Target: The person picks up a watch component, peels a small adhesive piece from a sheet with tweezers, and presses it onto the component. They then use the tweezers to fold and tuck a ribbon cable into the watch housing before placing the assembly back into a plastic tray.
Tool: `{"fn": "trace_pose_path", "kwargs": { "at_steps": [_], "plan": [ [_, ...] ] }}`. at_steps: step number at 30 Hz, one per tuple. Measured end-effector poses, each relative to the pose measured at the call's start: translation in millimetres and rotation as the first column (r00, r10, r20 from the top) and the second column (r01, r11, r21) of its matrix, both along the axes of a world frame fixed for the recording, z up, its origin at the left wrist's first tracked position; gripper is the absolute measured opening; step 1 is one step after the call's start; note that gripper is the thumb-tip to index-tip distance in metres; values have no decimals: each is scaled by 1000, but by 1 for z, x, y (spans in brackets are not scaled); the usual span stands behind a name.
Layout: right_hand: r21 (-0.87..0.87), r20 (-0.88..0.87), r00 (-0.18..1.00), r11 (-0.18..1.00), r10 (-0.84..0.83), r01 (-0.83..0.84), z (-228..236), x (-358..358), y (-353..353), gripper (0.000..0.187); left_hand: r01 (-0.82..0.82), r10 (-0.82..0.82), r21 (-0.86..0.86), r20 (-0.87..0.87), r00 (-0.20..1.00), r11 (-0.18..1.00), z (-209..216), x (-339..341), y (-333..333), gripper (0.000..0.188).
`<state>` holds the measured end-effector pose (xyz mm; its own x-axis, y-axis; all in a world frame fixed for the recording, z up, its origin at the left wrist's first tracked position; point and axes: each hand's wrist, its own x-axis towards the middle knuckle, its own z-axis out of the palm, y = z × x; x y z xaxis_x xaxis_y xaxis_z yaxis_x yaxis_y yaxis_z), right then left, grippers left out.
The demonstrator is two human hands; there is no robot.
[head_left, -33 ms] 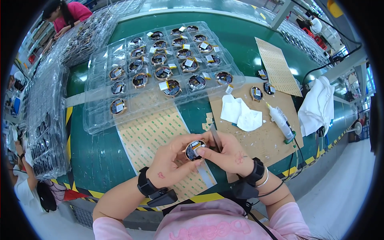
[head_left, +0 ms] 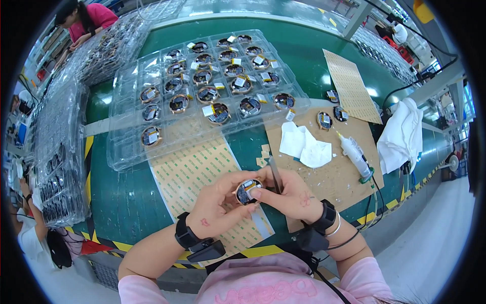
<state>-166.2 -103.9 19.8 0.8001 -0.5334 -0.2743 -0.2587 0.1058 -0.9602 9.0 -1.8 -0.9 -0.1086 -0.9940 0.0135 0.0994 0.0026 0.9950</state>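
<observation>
A round watch case (head_left: 245,195) with a gold rim sits between my two hands, its circuit board and a small silver-white part facing up. My left hand (head_left: 212,207) is closed round its left side, fingers curled along the rim. From the right, my right hand (head_left: 296,196) grips it too, the thumb pressing on the part inside. That hand also keeps a pair of grey tweezers (head_left: 276,175) tucked along its fingers, tips pointing away from me. Beneath my hands lies a tan adhesive sheet (head_left: 195,164) with rows of green print.
Ahead stands a clear compartment tray (head_left: 121,152) of similar watch cases. To the right, a cardboard sheet (head_left: 324,187) carries white wipes (head_left: 309,147), a loose watch case (head_left: 324,120) and a glue syringe (head_left: 355,156). Stacked clear trays (head_left: 61,137) line the left; a white cloth (head_left: 402,134) hangs right.
The whole view has shifted very slightly. Both hands keep the same hold on the watch case, and the tweezers stay in my right hand.
</observation>
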Motion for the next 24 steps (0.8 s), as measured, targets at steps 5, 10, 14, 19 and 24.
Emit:
{"fn": "trace_pose_path", "kwargs": {
  "at_steps": [5, 10, 14, 19, 24],
  "plan": [
    [41, 105, 994, 999, 6, -10, -7, -7, 1, 23, 0, 4, -78, 53, 999, 997, 1, -2, -2, 54],
    [13, 85, 996, 1000, 16, -17, -8, -9, 6, 24, 29, -12, -135, 128, 992, 990, 0, -2, 3, 53],
    [54, 39, 999, 998, 25, -27, -8, -5, 0, 25, 19, -6, -176, 78, 997, 984, -1, -1, 1, 58],
    [-203, -2, 990, 969, -141, 138, 32, 3, -5, 27, -90, 96, 59, -117, 988, 994, 5, 4, 1, 66],
    [-293, 120, 979, 936, -165, 194, 42, 28, -45, 27, -154, 155, 15, -105, 982, 988, 5, 6, 3, 63]
  ]
}}
